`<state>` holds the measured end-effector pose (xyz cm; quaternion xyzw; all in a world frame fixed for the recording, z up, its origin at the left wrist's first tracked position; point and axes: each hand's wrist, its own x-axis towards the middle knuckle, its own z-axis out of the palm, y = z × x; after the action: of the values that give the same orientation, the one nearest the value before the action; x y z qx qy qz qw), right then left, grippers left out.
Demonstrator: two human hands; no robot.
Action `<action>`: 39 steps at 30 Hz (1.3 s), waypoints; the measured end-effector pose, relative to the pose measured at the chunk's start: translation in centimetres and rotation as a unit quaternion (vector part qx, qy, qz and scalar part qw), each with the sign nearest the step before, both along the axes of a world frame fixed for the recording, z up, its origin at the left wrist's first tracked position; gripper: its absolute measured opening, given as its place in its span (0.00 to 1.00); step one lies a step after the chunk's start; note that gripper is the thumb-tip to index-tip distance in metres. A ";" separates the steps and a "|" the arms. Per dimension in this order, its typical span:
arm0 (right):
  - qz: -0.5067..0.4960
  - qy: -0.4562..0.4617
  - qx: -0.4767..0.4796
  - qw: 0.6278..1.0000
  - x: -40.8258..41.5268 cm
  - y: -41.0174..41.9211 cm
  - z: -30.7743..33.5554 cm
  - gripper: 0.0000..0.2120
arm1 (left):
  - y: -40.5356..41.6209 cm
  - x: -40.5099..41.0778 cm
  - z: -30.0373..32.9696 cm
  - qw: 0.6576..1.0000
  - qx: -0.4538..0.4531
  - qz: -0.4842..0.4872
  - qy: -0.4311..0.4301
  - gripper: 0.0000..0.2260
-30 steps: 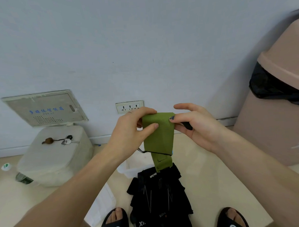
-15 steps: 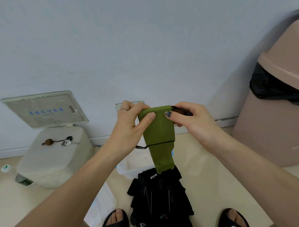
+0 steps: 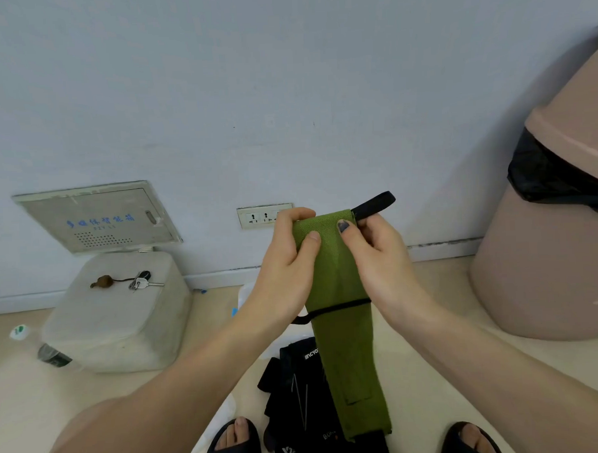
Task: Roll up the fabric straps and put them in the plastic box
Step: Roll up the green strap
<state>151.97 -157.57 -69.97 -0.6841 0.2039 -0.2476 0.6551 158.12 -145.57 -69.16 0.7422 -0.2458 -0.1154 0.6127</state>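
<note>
The green fabric strap (image 3: 338, 293) is held up in front of the wall by both hands. Its top edge is pinched on the left by the left hand (image 3: 285, 261), thumb pressed on the front face, and on the right by the right hand (image 3: 377, 253), thumb likewise on the fabric. Compared with half a second ago, far more of the strap is let out: the lower end now hangs down almost to the black straps (image 3: 298, 394) piled on the floor (image 3: 434, 374) between the sandalled feet, where before it ended just above them. The black loop (image 3: 373, 204) at the strap's top right corner, earlier mostly hidden behind the right hand, is now seen sticking out up and to the right. A thin black band is seen crossing the strap midway. The clear plastic box (image 3: 246, 297) is only partly seen on the floor behind the left forearm, near the wall
</note>
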 end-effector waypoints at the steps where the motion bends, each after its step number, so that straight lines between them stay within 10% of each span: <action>1: -0.009 0.004 -0.006 1.000 0.0 0.4 -0.1 0.08 | -0.1 -0.2 0.0 1.000 0.001 0.002 0.000 0.09; 20: -0.027 0.025 0.001 0.999 1.1 -0.3 1.2 0.10 | 0.3 2.1 0.6 0.997 0.001 0.013 -0.082 0.14; 39: -0.123 -0.071 -0.436 0.889 0.7 0.4 -1.5 0.06 | 0.1 1.1 0.5 0.998 0.017 0.022 -0.063 0.10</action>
<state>152.69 -157.18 -71.52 -0.8509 0.1107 -0.4381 0.2678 159.25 -145.48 -68.69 0.7633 -0.2653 -0.0593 0.5861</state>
